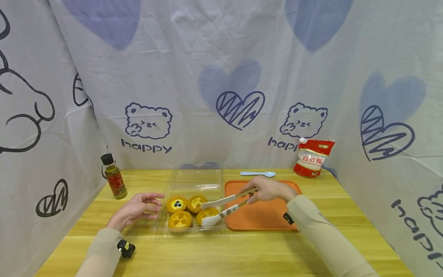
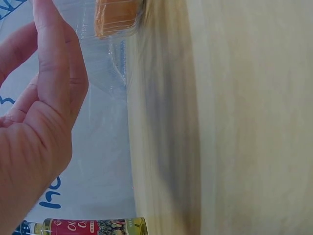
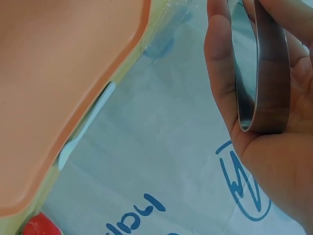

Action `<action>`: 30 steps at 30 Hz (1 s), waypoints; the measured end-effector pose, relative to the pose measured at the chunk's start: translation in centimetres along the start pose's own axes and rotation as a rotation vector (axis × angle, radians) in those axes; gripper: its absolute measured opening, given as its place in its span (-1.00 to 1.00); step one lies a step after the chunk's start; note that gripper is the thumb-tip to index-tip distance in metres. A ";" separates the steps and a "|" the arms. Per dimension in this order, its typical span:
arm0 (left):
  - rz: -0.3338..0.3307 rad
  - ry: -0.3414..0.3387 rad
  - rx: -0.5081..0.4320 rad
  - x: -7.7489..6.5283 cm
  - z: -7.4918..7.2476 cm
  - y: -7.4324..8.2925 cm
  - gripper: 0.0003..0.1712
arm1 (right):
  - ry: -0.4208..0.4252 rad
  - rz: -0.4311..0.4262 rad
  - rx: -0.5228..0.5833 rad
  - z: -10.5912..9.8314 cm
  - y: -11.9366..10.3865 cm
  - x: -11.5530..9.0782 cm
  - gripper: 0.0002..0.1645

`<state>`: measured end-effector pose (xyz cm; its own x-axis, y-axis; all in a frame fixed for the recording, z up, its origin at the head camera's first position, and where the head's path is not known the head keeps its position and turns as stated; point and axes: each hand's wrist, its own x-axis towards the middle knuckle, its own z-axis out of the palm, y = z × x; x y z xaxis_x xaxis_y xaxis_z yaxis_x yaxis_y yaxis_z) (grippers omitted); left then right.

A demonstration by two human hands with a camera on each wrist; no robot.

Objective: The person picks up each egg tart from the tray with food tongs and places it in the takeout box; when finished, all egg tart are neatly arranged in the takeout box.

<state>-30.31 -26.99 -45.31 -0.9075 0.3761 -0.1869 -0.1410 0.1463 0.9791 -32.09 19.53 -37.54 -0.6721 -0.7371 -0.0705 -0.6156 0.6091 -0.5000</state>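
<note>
My right hand (image 1: 264,189) grips a pair of tongs (image 1: 226,200) with white ends; in the right wrist view their bent metal band (image 3: 271,73) lies against the palm. The tong tips reach into a clear plastic box (image 1: 195,181), at the front right egg tart (image 1: 209,214). Whether they pinch it I cannot tell. Three more tarts share the box: one with dark berries (image 1: 177,204), one behind (image 1: 196,203), one in front (image 1: 180,219). Just left of the box hovers my left hand (image 1: 139,209), fingers loosely extended, holding nothing.
Right of the box lies an orange tray (image 1: 263,219), under my right hand. Behind it are a pale blue spoon (image 1: 257,174) and a red and white sugar bag (image 1: 312,158). An oil bottle (image 1: 115,180) stands at the back left. Printed cloth surrounds the wooden table (image 1: 207,254).
</note>
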 end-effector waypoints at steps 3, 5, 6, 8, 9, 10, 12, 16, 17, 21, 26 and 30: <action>0.001 0.001 -0.002 0.0 0.0 -0.1 -0.26 | -0.003 -0.009 -0.018 -0.1 -0.1 0.2 -0.54; 0.000 0.002 -0.005 0.1 0.0 0.0 -0.27 | -0.008 -0.006 -0.015 -0.1 -0.2 0.1 -0.52; -0.001 0.003 -0.006 0.1 0.0 0.0 -0.27 | -0.011 0.001 -0.013 -0.2 -0.2 0.1 -0.51; -0.001 0.005 -0.008 0.1 0.0 0.0 -0.27 | -0.017 0.009 -0.002 -0.3 -0.3 0.0 -0.50; -0.002 0.006 -0.008 0.2 0.0 0.0 -0.27 | -0.020 0.012 0.007 -0.3 -0.3 -0.1 -0.50; -0.001 0.005 -0.008 0.2 0.0 0.0 -0.27 | -0.021 0.016 0.012 -0.4 -0.3 -0.2 -0.50; 0.002 0.003 -0.007 0.2 0.0 0.0 -0.26 | -0.021 0.011 0.026 -0.5 -0.2 -0.4 -0.49; 0.009 0.001 -0.004 0.2 0.1 0.0 -0.25 | -0.021 0.004 0.049 -0.7 0.0 -0.8 -0.48; 0.010 0.002 -0.003 0.2 0.1 0.1 -0.25 | -0.021 0.004 0.050 -0.8 0.0 -0.8 -0.48; 0.012 0.002 -0.001 0.2 0.1 0.1 -0.24 | -0.011 0.012 0.033 -0.8 0.1 -0.8 -0.50; 0.010 0.003 -0.002 0.1 0.0 0.0 -0.25 | -0.006 0.013 0.032 -0.7 0.1 -0.7 -0.52; 0.006 0.005 -0.006 0.0 0.0 -0.1 -0.26 | -0.006 0.007 0.039 -0.6 0.0 -0.9 -0.52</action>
<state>-30.31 -26.95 -45.39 -0.9103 0.3725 -0.1806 -0.1379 0.1385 0.9807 -31.75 20.38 -36.95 -0.6737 -0.7348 -0.0790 -0.5944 0.6022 -0.5330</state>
